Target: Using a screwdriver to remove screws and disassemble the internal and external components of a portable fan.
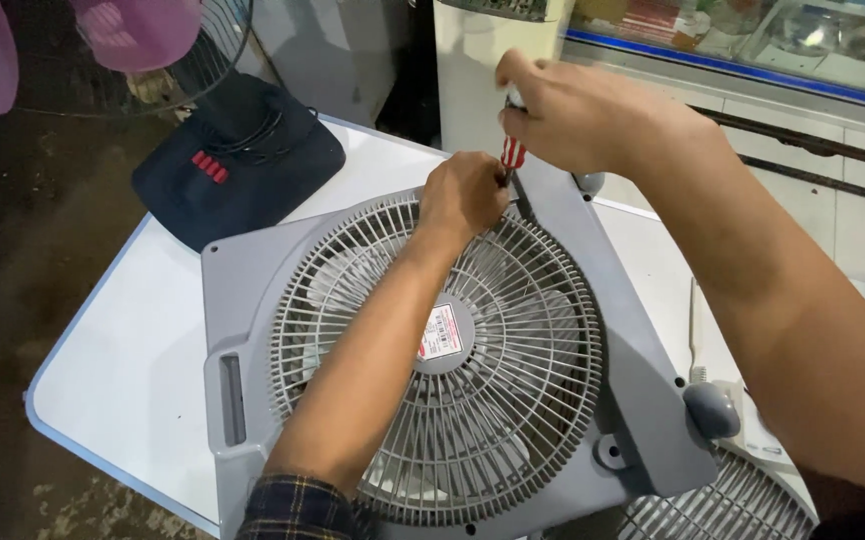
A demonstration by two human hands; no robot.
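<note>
Lying on white table [133, 370] — grey fan [433, 350]

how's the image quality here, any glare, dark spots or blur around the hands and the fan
Head view: the grey box fan and white table are evenly lit and sharp; the floor at left falls into deep shadow; the right hand on the red-and-white screwdriver is slightly soft, the left hand crisper; bright glare sits on the glass counter at top right; edges bend a little from the wide lens.

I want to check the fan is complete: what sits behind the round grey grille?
Through the round grey grille, pale fan blades show between the wires. The centre disc with its sticker and the left forearm cover the hub, so that cannot be seen.
</note>
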